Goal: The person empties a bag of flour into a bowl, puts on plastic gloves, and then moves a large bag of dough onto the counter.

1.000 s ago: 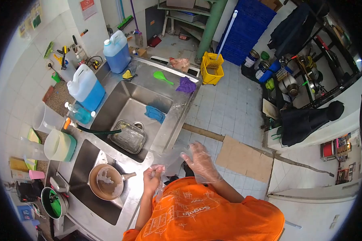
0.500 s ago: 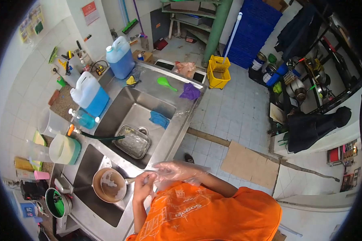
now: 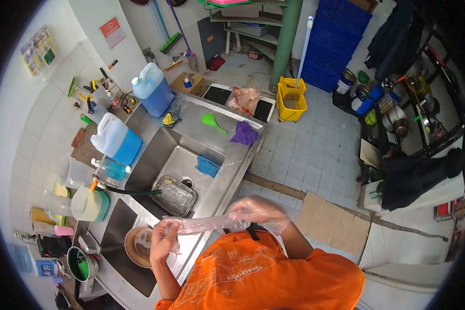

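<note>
My left hand (image 3: 163,242) is closed, pinching one end of a clear plastic glove (image 3: 204,223). The thin film stretches sideways in front of my chest to my right hand (image 3: 261,211), whose fingers are curled on the other end. Clear plastic also covers my right hand down to the wrist. Below and left of my left hand, a round pan (image 3: 136,247) with whitish residue sits in the near sink (image 3: 116,237). The far sink (image 3: 165,150) contains a metal tray (image 3: 175,195) and a blue cloth (image 3: 207,166).
A dark hose (image 3: 134,192) reaches over the far sink. Blue-liquid jugs (image 3: 152,93), a soap bottle (image 3: 111,169) and plastic pitchers (image 3: 88,203) line the back. A green spoon (image 3: 213,122) and purple cloth (image 3: 244,133) lie on the counter. A yellow mop bucket (image 3: 291,101) stands on the floor.
My hands have moved apart, right hand to the right and left hand to the left, drawing the plastic out between them. My left hand has left the area beside the pan's handle.
</note>
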{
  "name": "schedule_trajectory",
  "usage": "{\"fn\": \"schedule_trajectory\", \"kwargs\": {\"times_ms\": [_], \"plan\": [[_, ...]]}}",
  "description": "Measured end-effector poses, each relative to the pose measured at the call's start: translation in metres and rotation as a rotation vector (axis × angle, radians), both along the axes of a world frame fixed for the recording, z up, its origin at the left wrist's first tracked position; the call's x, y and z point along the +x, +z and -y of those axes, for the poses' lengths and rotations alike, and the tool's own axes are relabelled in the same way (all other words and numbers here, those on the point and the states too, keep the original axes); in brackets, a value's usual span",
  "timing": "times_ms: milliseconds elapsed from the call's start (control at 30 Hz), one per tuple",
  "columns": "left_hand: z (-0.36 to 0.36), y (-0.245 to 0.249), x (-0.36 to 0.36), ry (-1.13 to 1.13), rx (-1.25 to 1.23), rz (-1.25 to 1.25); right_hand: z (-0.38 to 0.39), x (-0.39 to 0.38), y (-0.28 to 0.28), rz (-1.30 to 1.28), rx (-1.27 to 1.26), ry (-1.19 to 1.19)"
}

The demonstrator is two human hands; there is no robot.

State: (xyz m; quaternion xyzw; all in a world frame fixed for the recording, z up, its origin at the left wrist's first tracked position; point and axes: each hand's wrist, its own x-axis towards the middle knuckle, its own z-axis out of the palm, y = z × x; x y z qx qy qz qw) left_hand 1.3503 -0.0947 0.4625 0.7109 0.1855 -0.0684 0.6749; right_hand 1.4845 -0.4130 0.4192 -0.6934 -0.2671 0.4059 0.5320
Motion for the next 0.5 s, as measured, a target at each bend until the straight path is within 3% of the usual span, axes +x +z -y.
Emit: {"fn": "schedule_trajectory", "kwargs": {"times_ms": [33,100,167,200,267,333,400,433,500], "plan": [[0.006,0.002,0.006,0.012,0.005,0.001,0.012,0.01,0.001,0.134,-0.112,-0.048],[0.025,0.004,0.018,-0.139,0.211,-0.04,0.022,0.02,-0.005,0.066,-0.095,-0.109],[0.038,-0.012,0.025,-0.256,0.192,-0.03,0.014,0.021,0.014,0.026,0.223,-0.299],[0.051,-0.011,0.031,-0.301,0.177,0.025,0.009,0.022,0.013,0.082,0.372,-0.257],[0.076,-0.004,0.042,-0.353,0.159,0.072,-0.002,0.022,0.031,0.181,0.432,-0.186],[0.086,0.008,0.05,-0.436,0.118,-0.113,-0.015,0.021,0.028,0.282,0.5,-0.114],[0.086,0.01,0.049,-0.43,0.149,-0.008,-0.029,0.016,-0.002,-0.229,0.621,0.104],[0.084,0.01,0.049,-0.421,0.171,0.106,-0.033,0.016,-0.014,-0.225,0.628,0.096],[0.078,0.013,0.047,-0.387,0.164,0.134,-0.035,0.015,-0.031,-0.458,0.517,0.279]]}}
